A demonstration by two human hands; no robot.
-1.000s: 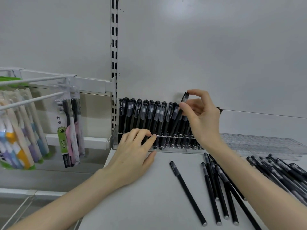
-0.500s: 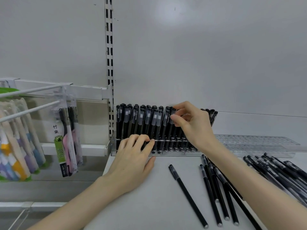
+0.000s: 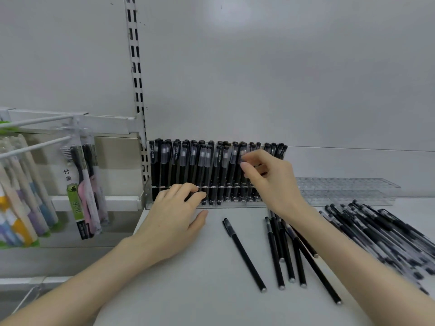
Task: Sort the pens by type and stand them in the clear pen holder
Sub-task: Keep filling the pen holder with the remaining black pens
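A clear pen holder point(image 3: 148, 195) stands at the back of the white shelf point(image 3: 188, 290), packed with several upright black capped pens point(image 3: 188, 163). My left hand point(image 3: 174, 222) rests on the holder's front wall, fingers laid over its lower rail and thumb on the shelf. My right hand point(image 3: 273, 184) is at the right part of the row, thumb and forefinger pinching the cap of a black pen point(image 3: 242, 150) that stands in the holder. One loose black pen point(image 3: 244, 255) lies on the shelf, and several more point(image 3: 288, 262) lie under my right wrist.
A heap of clear-barrelled black pens point(image 3: 388, 234) lies at the right. A second clear holder point(image 3: 348, 191) sits against the back wall on the right. Packaged toothbrushes point(image 3: 80, 184) hang from hooks at the left, beyond a slotted upright point(image 3: 136, 78).
My right hand has lowered the pen from above the row down into the holder. My left hand has stayed on the holder's front.
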